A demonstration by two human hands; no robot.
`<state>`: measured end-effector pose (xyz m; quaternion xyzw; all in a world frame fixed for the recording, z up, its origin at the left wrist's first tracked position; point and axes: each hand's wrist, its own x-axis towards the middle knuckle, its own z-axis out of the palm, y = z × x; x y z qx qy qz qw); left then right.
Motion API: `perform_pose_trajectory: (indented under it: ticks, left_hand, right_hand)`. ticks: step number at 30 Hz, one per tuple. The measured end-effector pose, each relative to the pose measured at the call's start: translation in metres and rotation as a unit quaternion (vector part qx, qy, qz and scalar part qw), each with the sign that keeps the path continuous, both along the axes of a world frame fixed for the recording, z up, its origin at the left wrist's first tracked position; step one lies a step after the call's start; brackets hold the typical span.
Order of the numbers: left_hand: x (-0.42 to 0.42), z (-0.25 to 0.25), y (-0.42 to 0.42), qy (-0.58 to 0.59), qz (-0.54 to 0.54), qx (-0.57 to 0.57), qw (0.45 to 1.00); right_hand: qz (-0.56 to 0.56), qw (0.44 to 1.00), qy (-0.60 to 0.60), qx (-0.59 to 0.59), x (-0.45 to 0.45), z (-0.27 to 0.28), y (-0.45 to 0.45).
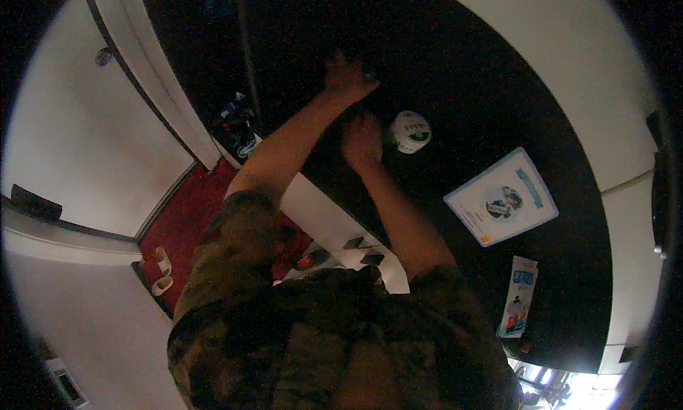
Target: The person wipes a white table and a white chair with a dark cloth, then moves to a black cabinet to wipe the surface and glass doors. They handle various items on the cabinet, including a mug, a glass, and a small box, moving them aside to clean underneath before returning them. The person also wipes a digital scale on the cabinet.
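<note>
Both hands are over a dark countertop (427, 196) in dim light. My left hand (349, 76) reaches farther out, towards the top of the view; its fingers are blurred, and whether it holds something cannot be told. Nearer to me, my right hand (364, 140) rests on or just above the dark surface, its fingertips lost in shadow. Just right of that hand stands a round white tub (411, 132) with green printing. Farther right lies a white rectangular sheet or box with a blue edge (501, 199), bearing pictures and writing.
A narrow printed packet (517, 298) lies at the lower right of the countertop. Small dark items (237, 124) sit at its left end. White cabinet fronts (325, 212) are below, a red carpet (181, 218) with pale slippers (162, 271) and a white door (90, 127) at left.
</note>
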<state>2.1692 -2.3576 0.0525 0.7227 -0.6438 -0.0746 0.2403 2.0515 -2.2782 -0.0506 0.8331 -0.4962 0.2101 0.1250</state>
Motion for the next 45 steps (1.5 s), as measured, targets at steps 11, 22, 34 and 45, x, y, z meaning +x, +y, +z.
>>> perform_pose_trajectory:
  ticks: [11, 22, 34, 45]
  left_hand:
    - [0.097, 0.002, 0.227, -0.048, -0.06, -0.211, 0.974]
    - [0.115, -0.008, 0.305, 0.041, 0.081, -0.178, 0.98]
    - [0.135, 0.002, 0.293, 0.053, 0.088, -0.147, 0.984]
    - [0.116, 0.0, 0.301, 0.085, 0.148, -0.131, 0.977]
  right_hand:
    - [0.105, 0.974, 0.173, -0.102, 0.031, -0.038, -0.166]
    - [0.125, 0.968, 0.048, 0.211, 0.075, -0.008, -0.033]
    - [-0.006, 0.999, -0.02, -0.037, 0.006, 0.001, -0.066]
    - [0.332, 0.927, -0.121, 0.123, 0.067, -0.007, -0.026]
